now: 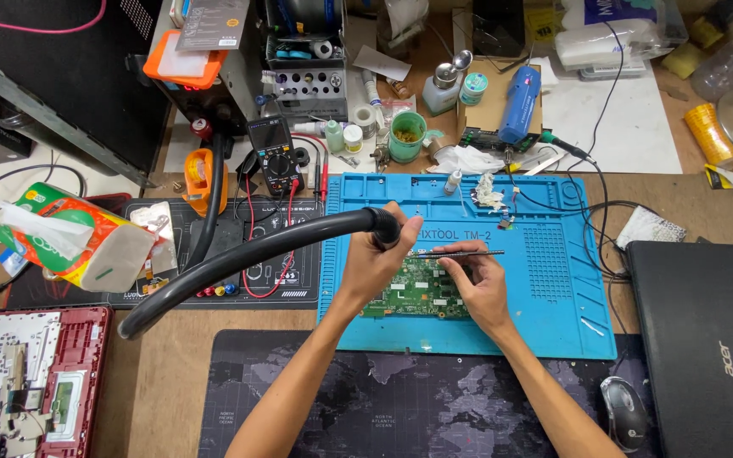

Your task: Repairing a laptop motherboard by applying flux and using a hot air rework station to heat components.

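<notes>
The left hand (375, 259) grips the black hose nozzle (383, 227) over the green circuit board (413, 293); the right hand (477, 280) pinches tweezers (460, 253), tips probably touching the board. Keep both steady and low.

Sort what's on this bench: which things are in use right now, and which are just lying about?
In use: green circuit board, blue work mat, black hose nozzle in left hand, thin tweezers in right hand.

Lying about: multimeter, tissue pack, mouse, closed black laptop, opened red laptop.
</notes>
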